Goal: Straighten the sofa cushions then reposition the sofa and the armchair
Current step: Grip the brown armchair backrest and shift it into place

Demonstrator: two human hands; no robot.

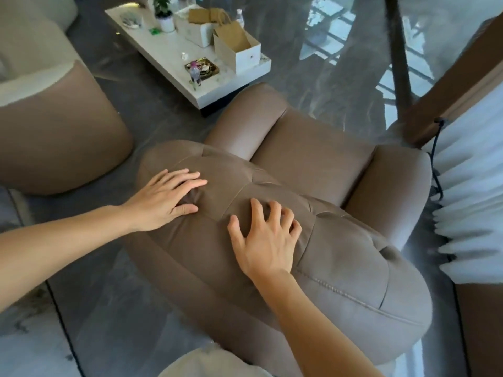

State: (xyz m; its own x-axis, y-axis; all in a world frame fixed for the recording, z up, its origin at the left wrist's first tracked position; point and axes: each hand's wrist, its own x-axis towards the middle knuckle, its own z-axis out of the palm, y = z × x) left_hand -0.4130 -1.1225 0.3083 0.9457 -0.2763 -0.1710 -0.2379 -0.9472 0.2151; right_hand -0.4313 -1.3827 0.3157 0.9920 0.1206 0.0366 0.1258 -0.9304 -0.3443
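A brown leather armchair (313, 170) fills the middle of the view, seen from behind its padded backrest (348, 268). My left hand (166, 198) lies flat on the left top of the backrest, fingers spread and pressing into the leather. My right hand (265, 238) rests on the middle of the backrest top with the fingers curled and digging in. Neither hand holds anything loose. The end of the sofa (54, 126), brown with a cream upper part, stands at the left, apart from the armchair.
A white coffee table (168, 55) stands beyond the armchair, carrying a potted plant (164, 14), paper bags (231, 42), bottles and a tray. White pleated curtains (471, 213) hang close to the chair's right arm. The floor is dark glossy tile.
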